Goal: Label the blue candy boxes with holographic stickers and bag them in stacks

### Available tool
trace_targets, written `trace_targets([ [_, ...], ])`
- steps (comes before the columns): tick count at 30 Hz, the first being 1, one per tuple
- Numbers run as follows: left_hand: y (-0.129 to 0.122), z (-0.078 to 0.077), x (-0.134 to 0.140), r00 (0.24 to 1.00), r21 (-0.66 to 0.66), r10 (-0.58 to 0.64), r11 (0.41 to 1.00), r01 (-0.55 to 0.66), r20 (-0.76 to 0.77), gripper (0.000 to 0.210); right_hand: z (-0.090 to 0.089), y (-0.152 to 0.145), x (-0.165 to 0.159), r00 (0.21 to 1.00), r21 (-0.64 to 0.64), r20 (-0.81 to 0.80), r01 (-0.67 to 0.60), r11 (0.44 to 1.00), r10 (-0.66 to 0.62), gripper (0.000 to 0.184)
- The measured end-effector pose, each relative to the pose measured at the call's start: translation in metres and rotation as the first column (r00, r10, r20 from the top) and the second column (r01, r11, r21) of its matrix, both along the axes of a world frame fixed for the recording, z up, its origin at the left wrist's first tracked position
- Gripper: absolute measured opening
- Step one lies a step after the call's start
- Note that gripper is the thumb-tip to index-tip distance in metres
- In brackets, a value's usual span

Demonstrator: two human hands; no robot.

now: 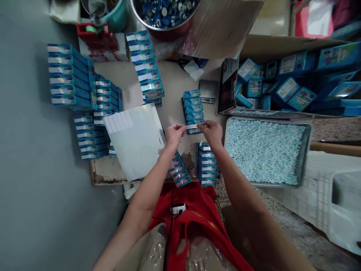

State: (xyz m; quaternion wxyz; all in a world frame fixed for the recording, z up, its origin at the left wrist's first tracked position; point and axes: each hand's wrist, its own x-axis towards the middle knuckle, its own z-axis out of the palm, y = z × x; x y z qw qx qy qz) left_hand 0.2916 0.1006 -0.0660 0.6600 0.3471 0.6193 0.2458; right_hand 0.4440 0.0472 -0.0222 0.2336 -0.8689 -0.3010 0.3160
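My left hand [174,135] and my right hand [212,133] pinch the two ends of a small white sticker strip [192,127]. They stretch it level over the near end of a row of blue boxes [193,107] with rounded shapes on their faces; whether the strip touches a box I cannot tell. Left of my left hand lies a white sticker sheet [138,146], with a few strips showing along its upper left part. Below my hands stand two more rows of blue boxes, a slanted row [180,171] partly under my left forearm and a straight row [207,165].
Stacked blue boxes [63,79] stand at the left, and another row [146,67] at the back. A tray of pale blue pellets [308,150] and a carton of blue boxes [254,112] are on the right. Behind sit a small scale [208,90] and a metal bowl of caps [158,29].
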Motion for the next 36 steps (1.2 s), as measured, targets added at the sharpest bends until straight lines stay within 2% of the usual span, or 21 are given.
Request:
trace_targets([
  [3, 0.006, -0.007, 0.007, 0.999, 0.009, 0.0, 1.0, 0.001, -0.04, 0.011, -0.007, 0.008, 0.003, 0.999, -0.045, 0.048, -0.012, 0.999, 0.014, 0.022],
  [8, 0.014, -0.011, 0.006, 0.999, 0.009, -0.022, 1.0, 0.023, -0.028, 0.011, -0.017, 0.012, 0.003, 0.997, -0.034, 0.055, -0.046, 0.998, 0.048, 0.021],
  [16, 0.014, -0.017, 0.007, 1.0, -0.041, -0.007, 0.999, 0.006, -0.016, 0.011, -0.016, 0.015, 0.004, 0.995, -0.135, 0.064, -0.069, 0.988, 0.078, 0.022],
  [23, 0.01, -0.031, 0.02, 0.985, -0.277, 0.149, 0.954, -0.119, 0.092, 0.02, -0.022, 0.021, 0.016, 0.994, -0.262, 0.086, -0.035, 0.964, 0.06, 0.031],
  [26, 0.009, -0.04, 0.026, 0.982, -0.337, 0.187, 0.926, -0.171, 0.017, 0.037, -0.025, 0.022, 0.025, 0.998, -0.29, 0.034, -0.033, 0.957, 0.045, 0.037],
  [28, 0.009, -0.042, 0.028, 0.978, -0.349, 0.203, 0.914, -0.209, -0.052, 0.045, -0.025, 0.021, 0.028, 0.999, -0.26, 0.036, -0.025, 0.965, 0.035, 0.038],
  [31, 0.005, -0.035, 0.025, 0.972, -0.281, 0.212, 0.931, -0.233, -0.105, 0.038, -0.02, 0.018, 0.029, 0.999, -0.086, 0.0, 0.034, 0.996, -0.034, 0.04],
  [34, -0.006, -0.015, 0.014, 0.984, -0.022, 0.149, 0.988, -0.152, -0.094, 0.017, -0.012, 0.017, 0.027, 0.975, 0.115, -0.161, 0.174, 0.978, -0.155, 0.041],
  [36, -0.016, 0.001, 0.006, 0.998, 0.127, 0.057, 0.99, -0.055, -0.015, 0.019, -0.006, 0.019, 0.023, 0.943, 0.172, -0.259, 0.259, 0.951, -0.209, 0.041],
])
